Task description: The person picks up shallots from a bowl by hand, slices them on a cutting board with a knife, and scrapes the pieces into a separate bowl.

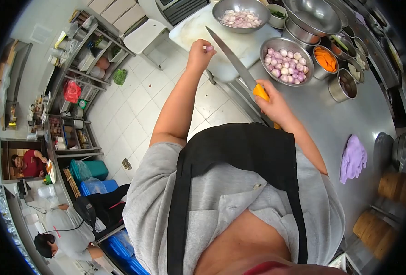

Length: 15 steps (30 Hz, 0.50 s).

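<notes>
My left hand (200,56) pinches a small peeled shallot (209,48) above the near left edge of the white cutting board (191,33). In my right hand (274,104) is a large knife (236,62) with a yellow handle, its long blade pointing up and left across the board's edge. A steel bowl (262,52) of whole peeled shallots (285,64) stands just right of the blade. On the board's far side, sliced shallots (240,18) lie in another steel bowl (267,10).
Steel pots of orange carrot pieces (325,59) and other cut vegetables crowd the right of the steel counter (304,107). A purple glove (353,158) lies nearer me. A white stool (145,36) and shelves are left. Two other people appear at lower left.
</notes>
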Each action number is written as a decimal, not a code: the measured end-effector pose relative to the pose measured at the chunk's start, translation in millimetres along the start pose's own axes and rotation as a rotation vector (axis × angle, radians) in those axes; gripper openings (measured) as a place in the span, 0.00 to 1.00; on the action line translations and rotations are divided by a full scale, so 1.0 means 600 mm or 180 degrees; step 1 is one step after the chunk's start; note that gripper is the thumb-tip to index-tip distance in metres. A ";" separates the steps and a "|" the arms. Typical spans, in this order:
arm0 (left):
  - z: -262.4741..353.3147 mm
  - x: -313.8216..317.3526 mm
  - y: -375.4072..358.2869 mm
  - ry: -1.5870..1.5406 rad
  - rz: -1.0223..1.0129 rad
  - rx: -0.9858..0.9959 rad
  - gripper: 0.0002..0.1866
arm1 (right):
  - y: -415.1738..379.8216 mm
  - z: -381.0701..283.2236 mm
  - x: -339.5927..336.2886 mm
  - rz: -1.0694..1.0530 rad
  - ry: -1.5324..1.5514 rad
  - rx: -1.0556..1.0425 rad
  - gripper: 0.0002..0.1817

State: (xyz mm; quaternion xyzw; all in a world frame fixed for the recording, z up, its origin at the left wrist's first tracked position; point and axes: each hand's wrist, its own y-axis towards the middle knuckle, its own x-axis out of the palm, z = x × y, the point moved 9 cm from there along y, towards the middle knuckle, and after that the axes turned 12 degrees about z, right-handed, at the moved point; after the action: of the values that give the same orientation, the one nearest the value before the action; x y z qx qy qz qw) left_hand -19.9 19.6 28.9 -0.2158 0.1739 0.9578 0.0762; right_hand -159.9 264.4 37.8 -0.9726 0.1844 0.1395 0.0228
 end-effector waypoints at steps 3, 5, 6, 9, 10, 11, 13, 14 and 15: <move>0.005 0.028 -0.008 0.0944 -0.0009 0.0581 0.18 | -0.008 0.007 -0.007 0.0203 -0.0478 -0.0358 0.24; -0.006 0.043 -0.009 0.1300 -0.0082 0.0614 0.16 | -0.012 0.008 -0.015 0.0315 -0.0675 -0.0450 0.25; -0.001 0.046 -0.005 0.1293 -0.0106 0.0621 0.16 | -0.013 0.011 -0.017 0.0296 -0.0851 -0.0476 0.25; -0.026 0.049 0.008 0.1300 -0.0325 0.0228 0.16 | -0.017 0.027 -0.015 0.0180 -0.1166 -0.0386 0.26; -0.033 0.052 0.014 0.1171 -0.0471 0.0216 0.16 | -0.017 0.034 -0.011 0.0081 -0.1312 -0.0306 0.27; -0.039 0.057 0.017 0.1041 -0.0607 0.0209 0.17 | -0.016 0.032 -0.009 0.0081 -0.1307 -0.0302 0.27; -0.040 0.054 0.019 0.1011 -0.0558 0.0158 0.17 | -0.014 0.035 -0.002 -0.0054 -0.1374 -0.0096 0.27; -0.041 0.052 0.020 0.0974 -0.0504 0.0106 0.17 | -0.013 0.032 -0.002 -0.0055 -0.1369 -0.0097 0.27; -0.046 0.052 0.022 0.0980 -0.0503 0.0101 0.17 | -0.012 0.028 0.002 -0.0119 -0.1403 -0.0130 0.28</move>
State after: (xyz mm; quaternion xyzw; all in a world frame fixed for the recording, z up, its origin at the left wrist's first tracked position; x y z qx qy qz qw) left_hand -40.2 -0.8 -4.3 -0.3717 0.1811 0.9016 0.1271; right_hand -160.7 272.2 21.3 -0.9221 0.1540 0.3520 0.0454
